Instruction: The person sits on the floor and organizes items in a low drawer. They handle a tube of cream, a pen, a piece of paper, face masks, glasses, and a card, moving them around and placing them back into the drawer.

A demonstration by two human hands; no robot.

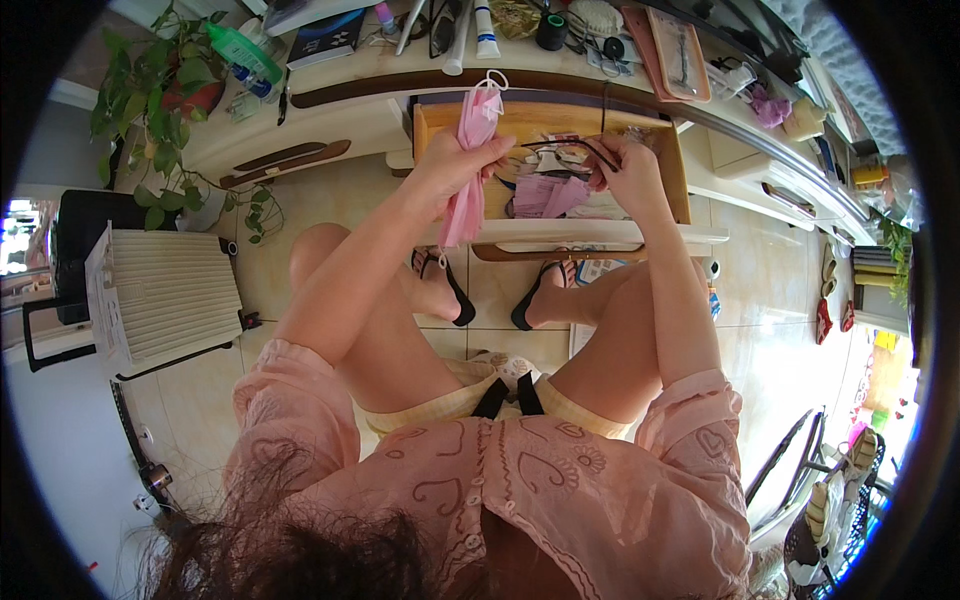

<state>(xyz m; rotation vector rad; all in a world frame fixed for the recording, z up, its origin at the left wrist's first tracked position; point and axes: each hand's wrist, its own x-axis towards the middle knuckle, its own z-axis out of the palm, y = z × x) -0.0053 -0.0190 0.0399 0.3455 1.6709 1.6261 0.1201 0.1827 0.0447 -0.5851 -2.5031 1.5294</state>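
Observation:
My left hand (446, 168) is closed around a bundle of folded pink face masks (466, 210), held upright above the left side of an open wooden drawer (432, 118). White ear loops stick out at the bundle's top and bottom. Over the drawer's right side, my right hand (630, 178) pinches a thin dark cord-like strip (575, 141), which arches leftward toward my left hand. Whether the strip touches that hand I cannot tell. Inside the drawer, between my hands, lie more flat pink pieces (548, 196) among small papers and packets.
Above the drawer runs a cluttered counter (400, 82) with tubes, a green bottle (245, 52) and a pink tray (680, 60). A potted plant (165, 130) trails down at the left, above a ribbed pale suitcase (170, 298). My sandalled feet stand on the tiles below the drawer.

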